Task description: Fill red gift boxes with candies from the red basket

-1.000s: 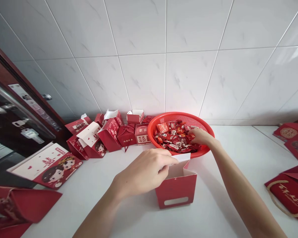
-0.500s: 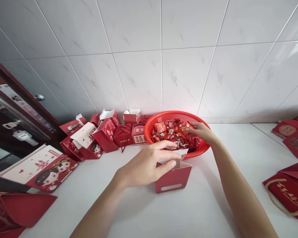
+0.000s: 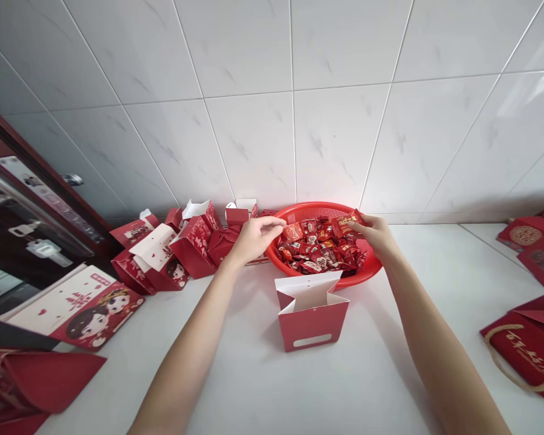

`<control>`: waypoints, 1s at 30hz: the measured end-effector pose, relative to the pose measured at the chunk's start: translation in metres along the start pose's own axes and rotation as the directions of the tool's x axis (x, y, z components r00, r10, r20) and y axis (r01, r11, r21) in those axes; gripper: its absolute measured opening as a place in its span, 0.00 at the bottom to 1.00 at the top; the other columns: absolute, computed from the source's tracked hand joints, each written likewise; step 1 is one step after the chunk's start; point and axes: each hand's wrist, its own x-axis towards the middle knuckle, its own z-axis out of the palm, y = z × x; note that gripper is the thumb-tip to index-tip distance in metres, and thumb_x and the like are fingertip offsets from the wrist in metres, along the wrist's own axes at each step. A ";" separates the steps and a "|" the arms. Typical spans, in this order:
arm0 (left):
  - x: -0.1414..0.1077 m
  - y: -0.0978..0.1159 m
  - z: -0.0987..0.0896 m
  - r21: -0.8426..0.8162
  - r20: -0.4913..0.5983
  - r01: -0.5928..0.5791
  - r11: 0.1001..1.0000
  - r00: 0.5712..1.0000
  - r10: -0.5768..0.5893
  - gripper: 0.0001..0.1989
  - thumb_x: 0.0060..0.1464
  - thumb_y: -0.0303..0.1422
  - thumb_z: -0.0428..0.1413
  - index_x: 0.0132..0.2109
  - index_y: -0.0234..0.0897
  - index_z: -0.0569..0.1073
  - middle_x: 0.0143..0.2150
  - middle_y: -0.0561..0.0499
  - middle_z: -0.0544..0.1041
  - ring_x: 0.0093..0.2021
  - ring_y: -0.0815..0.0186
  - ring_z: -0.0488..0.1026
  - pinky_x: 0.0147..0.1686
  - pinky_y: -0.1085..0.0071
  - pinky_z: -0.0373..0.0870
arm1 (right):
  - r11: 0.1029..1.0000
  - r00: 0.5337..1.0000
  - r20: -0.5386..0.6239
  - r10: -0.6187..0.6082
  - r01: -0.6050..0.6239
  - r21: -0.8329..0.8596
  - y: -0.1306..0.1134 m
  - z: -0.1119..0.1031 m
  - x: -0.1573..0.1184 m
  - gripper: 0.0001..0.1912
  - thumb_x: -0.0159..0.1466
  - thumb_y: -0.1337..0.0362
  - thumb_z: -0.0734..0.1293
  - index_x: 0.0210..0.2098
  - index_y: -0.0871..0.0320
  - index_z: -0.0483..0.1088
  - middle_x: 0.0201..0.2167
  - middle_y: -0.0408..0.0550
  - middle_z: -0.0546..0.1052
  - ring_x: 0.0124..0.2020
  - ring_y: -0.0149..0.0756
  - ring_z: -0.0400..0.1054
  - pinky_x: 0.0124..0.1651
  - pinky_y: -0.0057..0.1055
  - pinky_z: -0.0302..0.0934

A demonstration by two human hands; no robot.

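A red plastic basket (image 3: 376,273) holds many wrapped candies (image 3: 315,248) in red and gold wrappers. Over the basket's right side, my right hand (image 3: 377,234) pinches a red candy packet (image 3: 348,225) between thumb and fingers, lifted a little above the pile. At the left rim my left hand (image 3: 257,237) reaches in with fingers stretched out beside the candies, and nothing shows in it. In front of the basket an open red paper gift box (image 3: 315,323) stands upright by itself, white inside, with its flaps up.
Several red gift boxes (image 3: 194,244) line the wall to the left. A larger white-and-red box (image 3: 79,308) lies nearer, by a dark cabinet door with keys (image 3: 45,249). Red bags, one with a rope handle (image 3: 523,356), stand at the right. A tiled wall (image 3: 254,145) rises behind.
My left hand has left the open gift box and moved up and left to the basket's left rim. My right hand has raised a candy packet slightly from the pile.
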 end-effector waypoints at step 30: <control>0.064 -0.032 0.051 0.720 0.412 -0.114 0.684 0.864 -0.290 0.08 0.45 0.26 0.63 0.35 0.40 0.82 0.40 0.46 0.84 0.41 0.55 0.80 0.36 0.68 0.69 | 0.976 0.993 -0.116 0.016 0.010 0.220 0.002 0.000 0.007 0.20 0.47 0.53 0.80 0.28 0.55 0.71 0.29 0.42 0.77 0.29 0.32 0.73 0.28 0.27 0.67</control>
